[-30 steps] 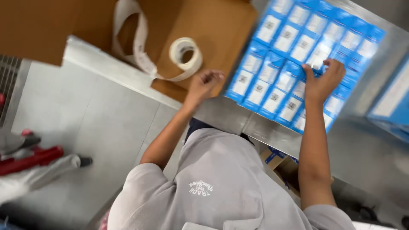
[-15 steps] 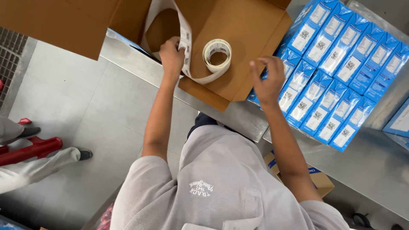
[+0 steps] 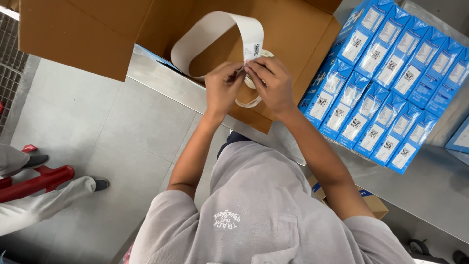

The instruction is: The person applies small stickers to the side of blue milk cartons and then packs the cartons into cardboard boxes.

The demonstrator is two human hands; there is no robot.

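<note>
Both hands have come together over the cardboard box: left hand and right hand pinch the label strip; blue cartons lie at three o'clock.

Grey tiled floor, steel table, metal grate at left edge.

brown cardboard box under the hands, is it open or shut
Open. The brown cardboard box has its flap folded outward, baring its inside, where both hands hold a white strip of labels that loops up.
</note>
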